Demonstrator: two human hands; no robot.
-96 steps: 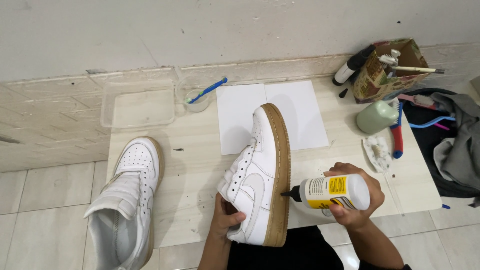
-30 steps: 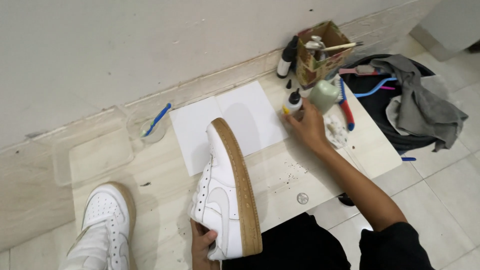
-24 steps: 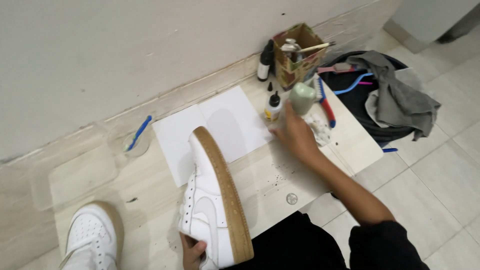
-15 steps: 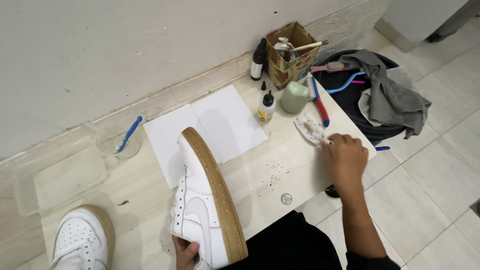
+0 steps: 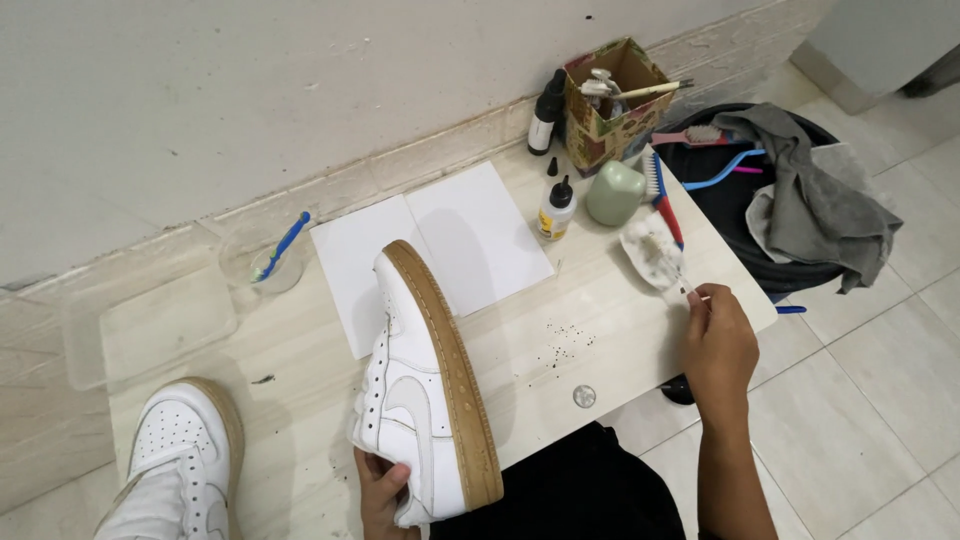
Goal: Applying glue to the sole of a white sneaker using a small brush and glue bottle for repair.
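At the right edge of the low board (image 5: 600,320), my right hand (image 5: 718,345) pinches the thin handle end of a worn brush (image 5: 652,252), fingers closed on it. The brush lies just beyond the hand, its long axis running far-left from my fingertips toward the green bottle (image 5: 614,192) and the small glue bottle (image 5: 556,209). At near centre, my left hand (image 5: 382,490) grips the heel of the white shoe (image 5: 425,390), stood on its side, gum sole facing right. The right hand is the nearer to the brush.
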